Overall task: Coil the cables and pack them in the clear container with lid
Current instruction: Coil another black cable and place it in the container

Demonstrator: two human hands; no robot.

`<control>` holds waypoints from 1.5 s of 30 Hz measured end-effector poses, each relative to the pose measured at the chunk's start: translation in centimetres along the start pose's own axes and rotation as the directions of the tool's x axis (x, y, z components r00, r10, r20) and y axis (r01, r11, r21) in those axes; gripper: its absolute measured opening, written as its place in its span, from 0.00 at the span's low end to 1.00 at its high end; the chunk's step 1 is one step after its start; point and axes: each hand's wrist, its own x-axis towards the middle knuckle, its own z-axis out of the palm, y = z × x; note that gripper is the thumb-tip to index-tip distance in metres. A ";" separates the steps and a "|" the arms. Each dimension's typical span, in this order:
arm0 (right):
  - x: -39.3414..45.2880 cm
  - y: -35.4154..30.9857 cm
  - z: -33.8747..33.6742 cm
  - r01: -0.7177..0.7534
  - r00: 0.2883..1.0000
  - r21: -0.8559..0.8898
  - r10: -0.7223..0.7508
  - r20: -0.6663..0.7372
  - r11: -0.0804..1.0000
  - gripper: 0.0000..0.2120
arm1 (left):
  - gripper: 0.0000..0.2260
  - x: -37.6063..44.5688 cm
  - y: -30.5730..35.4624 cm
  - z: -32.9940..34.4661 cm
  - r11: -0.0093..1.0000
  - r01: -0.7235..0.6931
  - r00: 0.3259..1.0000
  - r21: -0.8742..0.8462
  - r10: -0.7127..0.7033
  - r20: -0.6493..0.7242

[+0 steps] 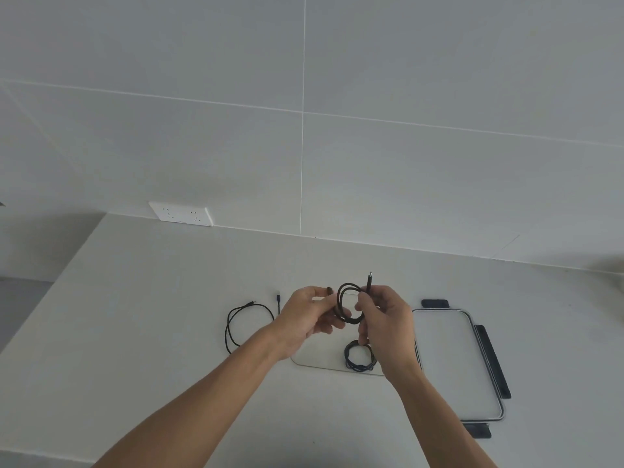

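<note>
Both hands hold a black cable (347, 304) wound into a small coil above the counter. My left hand (305, 315) pinches the coil's left side. My right hand (385, 319) grips its right side, and the cable's plug end sticks up above the fingers. Below the hands lies the clear container (317, 361), mostly hidden by them, with a dark coiled cable (359, 356) inside it. The clear lid (452, 359) with dark clips lies flat to the right. A loose black cable (243, 319) lies uncoiled on the counter to the left.
A second loose cable end with a bluish plug (278, 298) lies beside the left cable. A white wall socket (181, 213) sits low on the tiled wall at the back left. The pale counter (152, 332) drops off at its left edge.
</note>
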 end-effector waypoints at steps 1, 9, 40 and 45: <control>0.1 -0.1 -0.1 0.007 1.000 -0.008 -0.007 -0.003 1.000 0.04 | 0.10 0.0 0.0 -0.1 1.000 0.001 1.000 0.002 -0.001 -0.004; -0.2 0.3 0.0 -0.023 0.999 0.007 0.023 0.047 1.000 0.05 | 0.14 -0.3 1.3 -1.1 0.938 -0.038 0.987 0.344 -0.019 0.160; -0.1 0.6 1.2 -0.025 0.993 0.033 0.021 0.116 0.999 0.05 | 0.05 -0.6 -0.2 0.8 0.548 -0.430 0.731 0.717 0.678 -0.080; -0.1 0.8 1.4 0.011 0.995 0.003 -0.012 0.102 1.000 0.05 | 0.06 -1.3 0.9 2.1 0.868 -0.365 0.819 0.337 0.472 -0.326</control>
